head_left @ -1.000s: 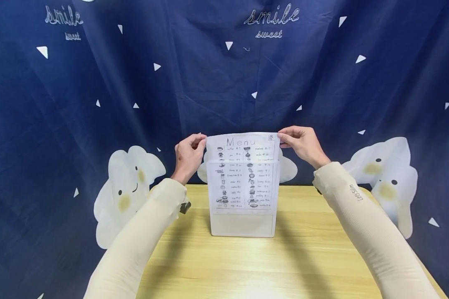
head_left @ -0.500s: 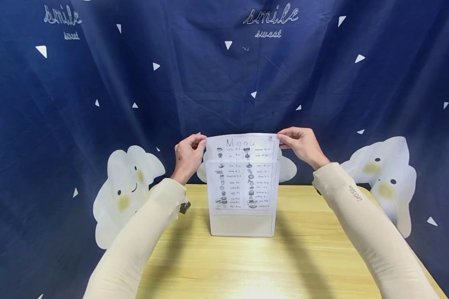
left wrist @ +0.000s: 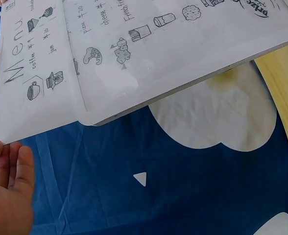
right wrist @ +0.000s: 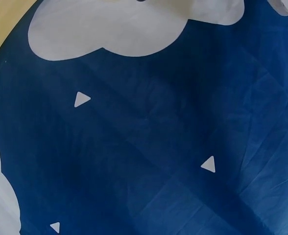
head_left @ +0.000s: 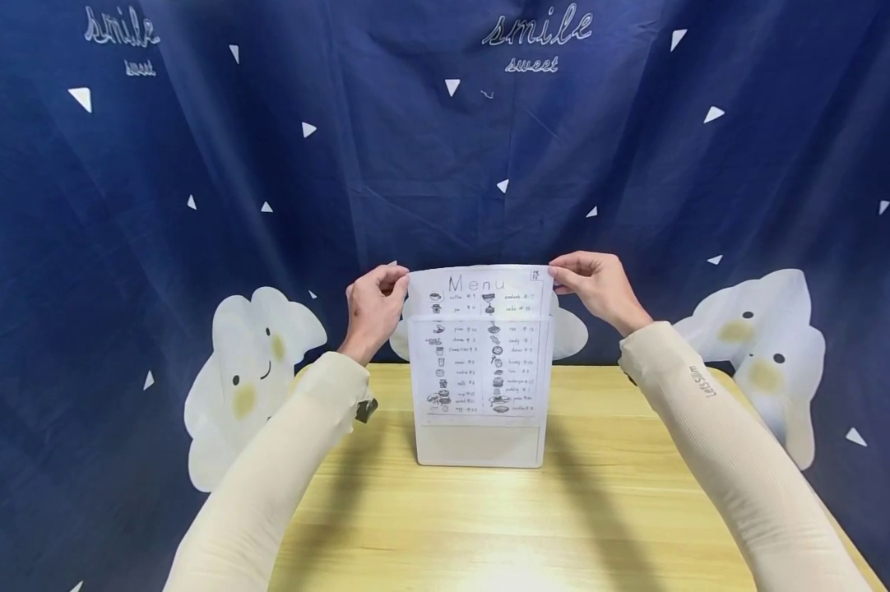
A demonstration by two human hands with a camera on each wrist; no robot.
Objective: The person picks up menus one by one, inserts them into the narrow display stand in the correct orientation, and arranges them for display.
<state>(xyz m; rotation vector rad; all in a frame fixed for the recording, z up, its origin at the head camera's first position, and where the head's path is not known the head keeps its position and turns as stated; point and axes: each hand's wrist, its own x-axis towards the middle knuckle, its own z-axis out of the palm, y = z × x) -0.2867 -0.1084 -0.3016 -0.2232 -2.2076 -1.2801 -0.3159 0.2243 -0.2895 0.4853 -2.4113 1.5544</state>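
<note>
A white paper menu (head_left: 477, 298), with handwritten items and small drawings, sits partly inside a white upright holder (head_left: 482, 446) with a clear front. Its title strip sticks up above the holder's top edge, and the holder's lower part shows below the paper. My left hand (head_left: 374, 308) pinches the menu's upper left corner between thumb and fingers. At the upper right corner, my right hand (head_left: 599, 288) pinches the paper the same way. In the left wrist view, the left hand (left wrist: 9, 188) grips the corner beside the holder's edge. The right wrist view shows no hand.
The holder stands on a light wooden table (head_left: 489, 526). Behind hangs a dark blue curtain (head_left: 430, 164) with white triangles, "smile sweet" lettering and cloud shapes (head_left: 256, 386).
The menu has slid slightly down into the holder, a small amount. Both hands keep their pinch on the corners and have barely moved.
</note>
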